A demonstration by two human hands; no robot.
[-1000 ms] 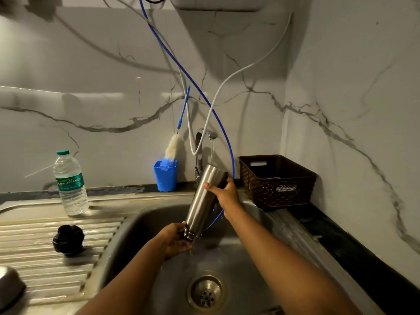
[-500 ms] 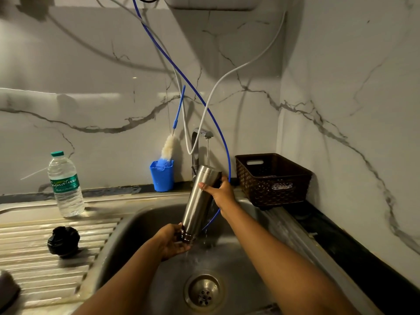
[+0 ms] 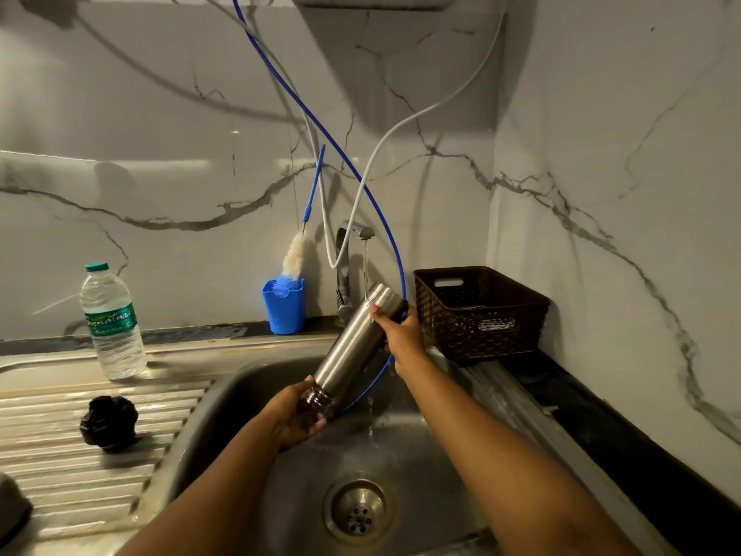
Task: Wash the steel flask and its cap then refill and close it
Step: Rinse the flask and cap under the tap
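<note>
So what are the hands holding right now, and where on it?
Both hold the steel flask: the left hand grips its threaded neck at the lower end; the right hand grips near its base, the raised end.

Drainboard (image 3: 60,455): black cap (image 3: 109,423), water bottle (image 3: 112,323).

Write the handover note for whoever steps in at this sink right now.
Left hand grips the steel flask at its threaded neck; right hand grips its upper end.
The flask is tilted over the sink, neck down, with water from the tap running onto its upper end.
The black cap lies on the drainboard, apart from the flask. The bottle brush stands in the blue cup by the tap.
Done: cap off, flask rinse under way.
Left: finish washing the flask, wash the cap, refill, close.
</note>
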